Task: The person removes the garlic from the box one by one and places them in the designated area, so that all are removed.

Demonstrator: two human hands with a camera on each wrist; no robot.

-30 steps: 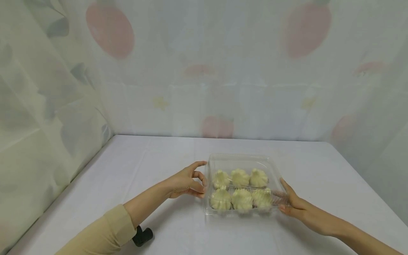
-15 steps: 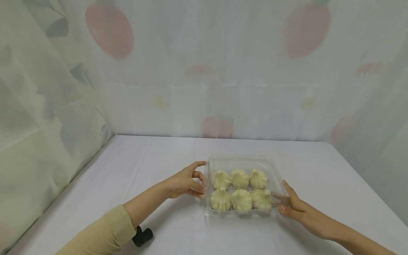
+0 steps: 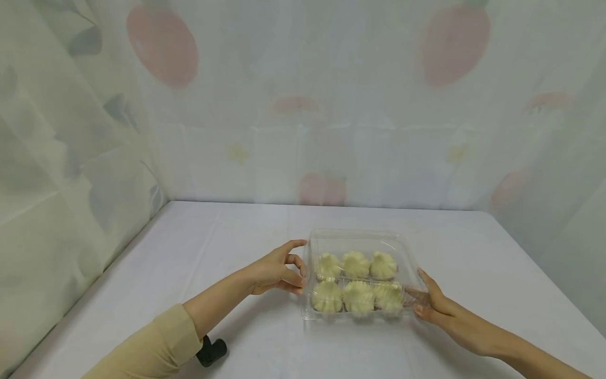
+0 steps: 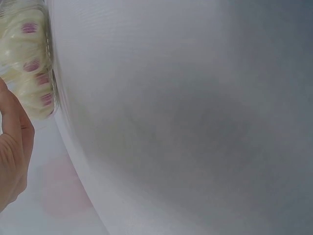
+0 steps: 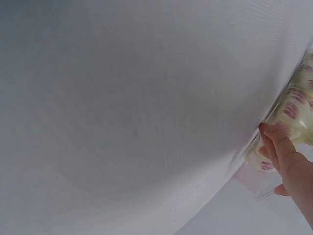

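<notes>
Six pleated buns point(image 3: 357, 281) sit in two rows of three inside a clear plastic clamshell box point(image 3: 360, 239) lying flat on the white table point(image 3: 227, 242), slightly right of its middle. Compared with a second ago, little has moved: the right hand point(image 3: 437, 306) has slid a touch nearer along the box's right edge, its thumb and fingers now pinching the near right corner, where earlier its fingers lay straighter against that side. The left hand point(image 3: 276, 271) has stayed put, fingers loosely curled against the left wall, touching rather than clamping as far as the head view tells. The box itself has barely shifted, so the hands look to be settling their hold on it. Its long axis runs left to right across the table, the lid facing up. Near the left sleeve point(image 3: 156, 345) lies a small black object point(image 3: 212, 351), too dim to name.
</notes>
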